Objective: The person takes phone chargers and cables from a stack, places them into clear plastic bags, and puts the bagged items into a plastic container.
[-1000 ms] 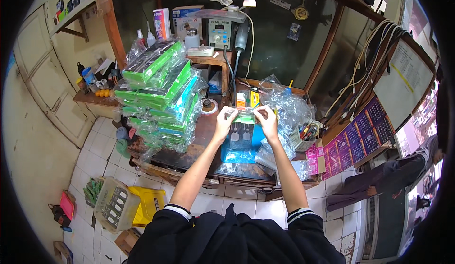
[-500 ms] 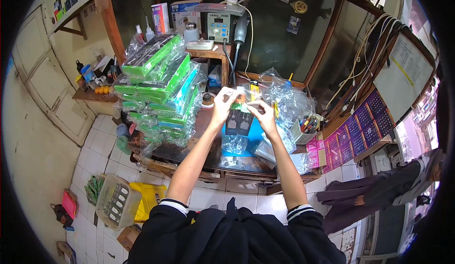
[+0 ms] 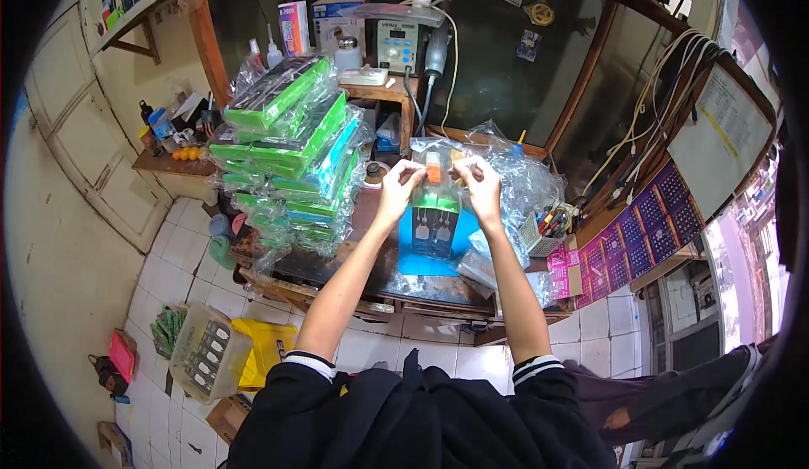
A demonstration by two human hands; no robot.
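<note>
My left hand [image 3: 403, 183] and my right hand [image 3: 479, 184] pinch opposite sides of a clear plastic bag [image 3: 436, 148] stretched between them. Below the bag, a dark box [image 3: 433, 235] with pictures of pale devices and a green band lies on a blue mat [image 3: 410, 262]. An orange item [image 3: 433, 170] shows through the plastic between my fingertips; how far the box is inside the bag I cannot tell.
Wrapped green boxes [image 3: 278, 157] form a stack at left. Crumpled plastic [image 3: 527, 182], a tool basket [image 3: 539, 235] and a soldering station [image 3: 396, 46] surround the work spot. A bin [image 3: 198, 351] stands on the floor; another person [image 3: 657, 397] is at lower right.
Both hands have moved farther from me, drawing the bag's edge up above the box and spreading it. The other person at right has moved nearer, toward the lower edge.
</note>
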